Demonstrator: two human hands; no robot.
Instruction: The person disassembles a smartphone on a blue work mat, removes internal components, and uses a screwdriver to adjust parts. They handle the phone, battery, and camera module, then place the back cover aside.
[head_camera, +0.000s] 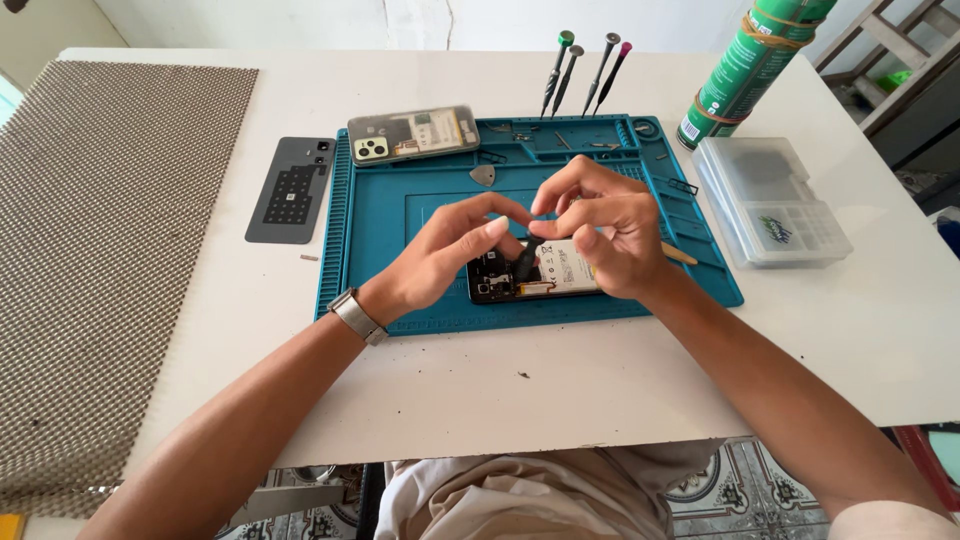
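Observation:
An opened phone (540, 276) with its back off lies on a teal repair mat (400, 220), showing a dark board and a white battery. My left hand (440, 250) hovers over the phone's left end, thumb and forefinger pinched near a small black tool or part (524, 262). My right hand (605, 225) covers the phone's right half and holds a thin wooden-handled tool (680, 254) that sticks out to the right. Fingertips of both hands meet above the phone.
A second phone in a clear case (412, 134) lies at the mat's top left. A grey back cover (291, 189) sits left of the mat. Several screwdrivers (585, 70), a green spray can (745, 65), a clear parts box (770, 200) and a woven mat (100, 240) stand around.

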